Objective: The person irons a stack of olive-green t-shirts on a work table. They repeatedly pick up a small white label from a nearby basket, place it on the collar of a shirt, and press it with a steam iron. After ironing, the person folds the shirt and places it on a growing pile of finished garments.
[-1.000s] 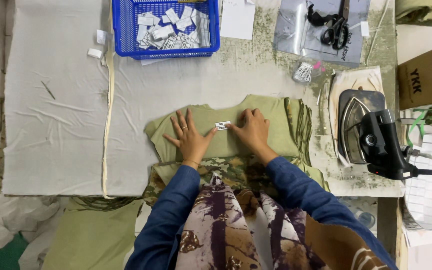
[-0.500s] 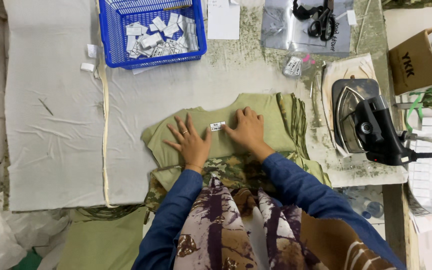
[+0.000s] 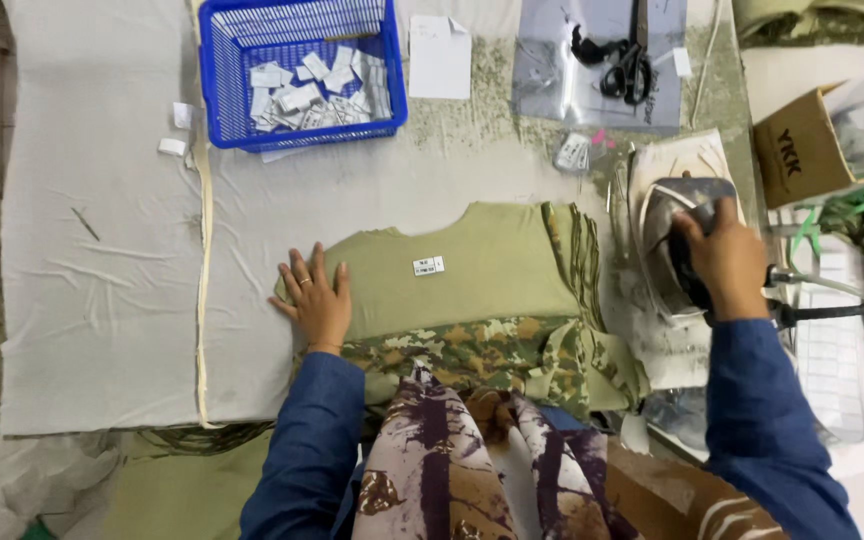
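My left hand (image 3: 317, 303) lies flat, fingers spread, on the left edge of the olive cloth (image 3: 472, 265) on the surface, while my right hand (image 3: 724, 262) grips the iron (image 3: 682, 235) just right of the stack. A small white label (image 3: 428, 265) sits mid-cloth; a blue basket (image 3: 297, 70) of labels and scissors (image 3: 624, 62) lie beyond.

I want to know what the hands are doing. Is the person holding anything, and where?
The right hand grips the iron by its handle. The left hand holds nothing; it lies flat on the olive cloth.

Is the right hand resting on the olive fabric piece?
No, the right hand grips the iron on its rest, clear of the olive fabric piece.
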